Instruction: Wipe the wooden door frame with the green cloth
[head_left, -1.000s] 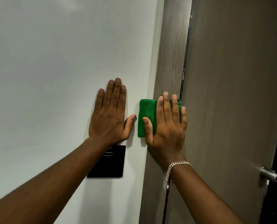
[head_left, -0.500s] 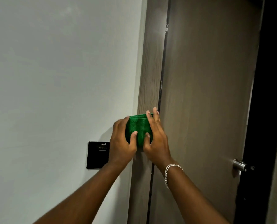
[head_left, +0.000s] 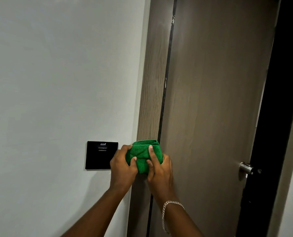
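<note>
Pale grey painted wall fills my left side, with the brown wood-grain door to the right and the lighter wooden door frame between them. On the wall sits a square black switch plate. Both my left hand and right hand grip the bunched green cloth in front of the frame's lower stretch, fingers curled into it. A silver chain bracelet circles my right wrist.

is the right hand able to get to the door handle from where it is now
Probably yes. The door handle sits to the right of the right hand at about the same height, with only bare door face between. But that hand, with the left hand, is gripping the green cloth.
</note>
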The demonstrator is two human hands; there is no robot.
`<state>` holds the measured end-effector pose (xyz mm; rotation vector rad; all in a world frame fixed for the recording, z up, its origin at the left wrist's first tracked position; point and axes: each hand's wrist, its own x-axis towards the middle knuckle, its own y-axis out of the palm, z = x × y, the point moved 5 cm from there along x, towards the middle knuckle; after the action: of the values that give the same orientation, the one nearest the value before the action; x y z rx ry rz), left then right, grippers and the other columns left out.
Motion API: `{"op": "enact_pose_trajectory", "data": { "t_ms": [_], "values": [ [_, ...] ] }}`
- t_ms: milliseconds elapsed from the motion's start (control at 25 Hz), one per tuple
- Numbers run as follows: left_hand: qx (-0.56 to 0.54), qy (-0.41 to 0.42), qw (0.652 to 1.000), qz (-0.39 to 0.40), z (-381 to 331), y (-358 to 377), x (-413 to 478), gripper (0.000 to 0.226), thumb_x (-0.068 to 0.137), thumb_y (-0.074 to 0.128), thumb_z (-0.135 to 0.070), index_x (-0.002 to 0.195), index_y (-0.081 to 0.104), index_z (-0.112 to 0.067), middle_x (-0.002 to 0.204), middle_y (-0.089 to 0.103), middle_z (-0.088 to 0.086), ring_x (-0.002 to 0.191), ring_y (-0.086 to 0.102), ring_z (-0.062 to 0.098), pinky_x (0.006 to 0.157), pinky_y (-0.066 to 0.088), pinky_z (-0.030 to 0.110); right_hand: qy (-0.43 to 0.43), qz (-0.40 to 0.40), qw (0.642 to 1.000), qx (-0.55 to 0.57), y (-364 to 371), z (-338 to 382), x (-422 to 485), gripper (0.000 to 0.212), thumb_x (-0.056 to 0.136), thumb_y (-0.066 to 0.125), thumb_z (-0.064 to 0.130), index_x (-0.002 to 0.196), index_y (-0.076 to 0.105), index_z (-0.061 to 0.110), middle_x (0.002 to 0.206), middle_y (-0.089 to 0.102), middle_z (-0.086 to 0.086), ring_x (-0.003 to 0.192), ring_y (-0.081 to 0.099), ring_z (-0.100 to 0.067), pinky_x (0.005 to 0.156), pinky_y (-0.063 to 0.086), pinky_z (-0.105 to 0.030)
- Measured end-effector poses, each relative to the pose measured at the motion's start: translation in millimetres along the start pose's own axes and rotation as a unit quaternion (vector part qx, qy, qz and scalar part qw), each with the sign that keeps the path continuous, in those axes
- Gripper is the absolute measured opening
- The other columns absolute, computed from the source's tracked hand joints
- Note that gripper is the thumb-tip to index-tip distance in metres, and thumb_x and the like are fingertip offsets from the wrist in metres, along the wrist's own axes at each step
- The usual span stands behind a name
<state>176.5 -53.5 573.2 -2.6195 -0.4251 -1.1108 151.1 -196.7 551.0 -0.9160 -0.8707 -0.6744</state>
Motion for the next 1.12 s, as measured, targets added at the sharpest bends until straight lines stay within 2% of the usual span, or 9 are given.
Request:
{"op": "enact_pose_trajectory", "data": {
  "t_ms": [160,240,400,520,680,760,920,1000,1120],
  "values": [
    [0.018,-0.052,0.998,0.02,22.2,7.4,-32.7,0.034,0.084,0.066,-0.002,0.116,0.06,-0.011,0.106,0.064,0.012,0.099,0.063,0.025,0.081,0.06,0.037,0.038,0.117,0.99,-0.07,9.4,-12.8,-33.0,0.061,0.102,0.045,0.032,0.148,0.006,0.041,0.115,0.049,-0.011,0.096,0.051,-0.017,0.077,0.055,-0.032],
    [0.036,-0.079,0.996,0.029,30.7,13.0,-45.8,0.033,0.085,0.065,-0.002,0.116,0.059,-0.012,0.107,0.064,0.013,0.102,0.062,0.027,0.079,0.057,0.031,0.057,0.162,0.981,-0.091,13.3,-15.6,-45.3,0.06,0.103,0.04,0.033,0.151,0.004,0.04,0.118,0.047,-0.01,0.095,0.052,-0.017,0.079,0.054,-0.03],
    [0.075,-0.153,0.982,0.08,47.8,9.0,-77.0,0.033,0.082,0.065,0.0,0.112,0.056,-0.012,0.104,0.066,0.016,0.096,0.065,0.031,0.079,0.06,0.043,0.098,0.23,0.963,-0.096,6.9,-11.3,-74.7,0.048,0.103,0.035,0.034,0.151,0.026,0.033,0.122,0.051,-0.015,0.105,0.057,-0.031,0.095,0.049,-0.043],
    [0.101,-0.223,0.962,0.12,75.6,-4.9,-128.8,0.051,0.081,0.071,-0.007,0.129,0.053,-0.012,0.094,0.063,0.008,0.084,0.061,0.022,0.076,0.053,0.029,0.156,0.262,0.951,-0.045,5.9,-21.5,-129.5,0.047,0.099,0.04,0.03,0.147,0.037,0.031,0.118,0.055,-0.018,0.106,0.057,-0.035,0.099,0.047,-0.049],
    [0.127,-0.336,0.923,0.142,135.4,-21.3,-225.8,0.057,0.08,0.074,-0.012,0.134,0.054,-0.01,0.089,0.062,0.005,0.08,0.056,0.017,0.08,0.045,0.024,0.23,0.32,0.919,0.004,22.6,-33.2,-234.5,0.066,0.094,0.05,0.022,0.152,0.022,0.033,0.118,0.063,-0.019,0.103,0.062,-0.038,0.094,0.052,-0.05],
    [0.148,-0.395,0.892,0.161,170.0,-25.6,-290.8,0.057,0.08,0.074,-0.011,0.134,0.055,-0.009,0.091,0.068,0.008,0.079,0.056,0.016,0.084,0.049,0.025,0.277,0.343,0.897,0.013,33.2,-43.5,-297.7,0.068,0.092,0.056,0.019,0.151,0.025,0.025,0.12,0.066,-0.02,0.105,0.063,-0.04,0.093,0.053,-0.047],
    [0.178,-0.489,0.831,0.196,231.2,-22.0,-412.1,0.037,0.08,0.071,-0.009,0.117,0.067,-0.008,0.08,0.069,0.005,0.07,0.059,0.017,0.068,0.04,0.012,0.336,0.409,0.849,-0.01,57.2,-70.7,-422.8,0.05,0.088,0.058,0.013,0.136,0.041,0.014,0.109,0.068,-0.023,0.099,0.064,-0.043,0.08,0.051,-0.044],
    [0.184,-0.518,0.809,0.209,252.9,-16.4,-454.7,0.03,0.08,0.068,-0.01,0.111,0.067,-0.01,0.092,0.073,0.011,0.081,0.065,0.024,0.071,0.043,0.018,0.367,0.418,0.831,-0.011,68.4,-84.5,-470.2,0.042,0.088,0.059,0.011,0.127,0.045,0.013,0.107,0.069,-0.022,0.097,0.064,-0.042,0.076,0.051,-0.041],
    [0.202,-0.536,0.787,0.23,285.2,-6.2,-508.8,0.028,0.08,0.067,-0.009,0.108,0.069,-0.011,0.098,0.074,0.013,0.092,0.067,0.03,0.083,0.053,0.029,0.442,0.428,0.788,-0.018,90.2,-113.5,-536.7,0.032,0.086,0.061,0.009,0.117,0.051,0.012,0.102,0.07,-0.02,0.095,0.065,-0.041,0.075,0.048,-0.037]
  ]
}}
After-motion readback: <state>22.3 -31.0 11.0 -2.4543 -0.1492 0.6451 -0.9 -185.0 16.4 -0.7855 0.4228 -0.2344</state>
